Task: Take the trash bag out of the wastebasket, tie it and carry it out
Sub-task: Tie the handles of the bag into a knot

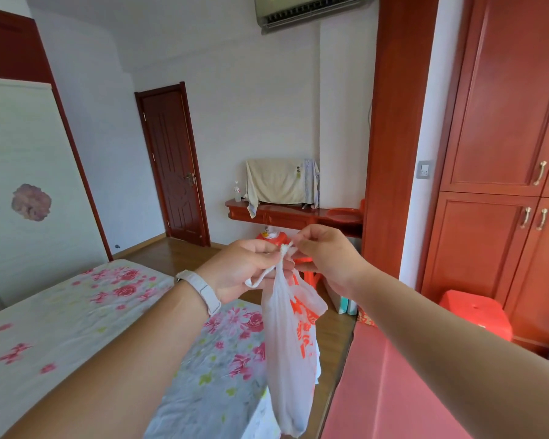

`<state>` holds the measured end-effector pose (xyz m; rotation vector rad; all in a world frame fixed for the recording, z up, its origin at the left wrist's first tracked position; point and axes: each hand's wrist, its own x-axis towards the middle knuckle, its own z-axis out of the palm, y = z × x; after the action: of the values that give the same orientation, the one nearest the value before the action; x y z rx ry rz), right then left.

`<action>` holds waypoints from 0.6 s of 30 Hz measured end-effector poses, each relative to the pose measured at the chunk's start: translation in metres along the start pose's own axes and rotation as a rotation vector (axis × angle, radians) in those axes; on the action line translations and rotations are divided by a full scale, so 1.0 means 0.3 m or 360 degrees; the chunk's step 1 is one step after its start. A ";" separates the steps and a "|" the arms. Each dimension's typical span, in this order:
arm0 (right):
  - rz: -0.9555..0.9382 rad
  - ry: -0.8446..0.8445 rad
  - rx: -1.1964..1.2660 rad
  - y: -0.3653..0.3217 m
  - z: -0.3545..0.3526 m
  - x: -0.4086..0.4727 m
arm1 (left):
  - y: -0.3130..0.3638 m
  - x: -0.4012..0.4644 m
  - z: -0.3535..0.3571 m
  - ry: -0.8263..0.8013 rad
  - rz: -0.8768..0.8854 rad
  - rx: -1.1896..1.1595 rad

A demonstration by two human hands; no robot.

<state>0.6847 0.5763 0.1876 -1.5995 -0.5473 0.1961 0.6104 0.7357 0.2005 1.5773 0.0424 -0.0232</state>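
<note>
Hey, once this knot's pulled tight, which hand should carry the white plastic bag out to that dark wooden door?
Probably the left hand: it already grips the neck of the white plastic bag with orange print under the knot, and the dark wooden door lies left. The right hand only pinches a tail.

Fingertips of both hands hidden behind the knot, trash bag (290, 359) contents unreadable below the grip, red print illegible, air conditioner (311, 11) cropped far above it
</note>
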 end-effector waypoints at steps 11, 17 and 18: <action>0.0394 0.0184 0.0613 0.074 -0.058 -0.022 | -0.143 0.025 0.011 0.0303 0.0059 -0.0395; 0.0366 0.0192 0.1140 0.091 -0.075 -0.054 | -0.177 -0.002 0.085 0.0296 0.0167 -0.1115; 0.0353 0.0171 0.1258 0.090 -0.076 -0.062 | -0.182 -0.008 0.100 0.0286 0.0183 -0.1220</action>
<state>0.6849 0.5472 0.1604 -0.8848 -0.1615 0.4305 0.6061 0.7060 0.1460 0.8097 0.0897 0.2040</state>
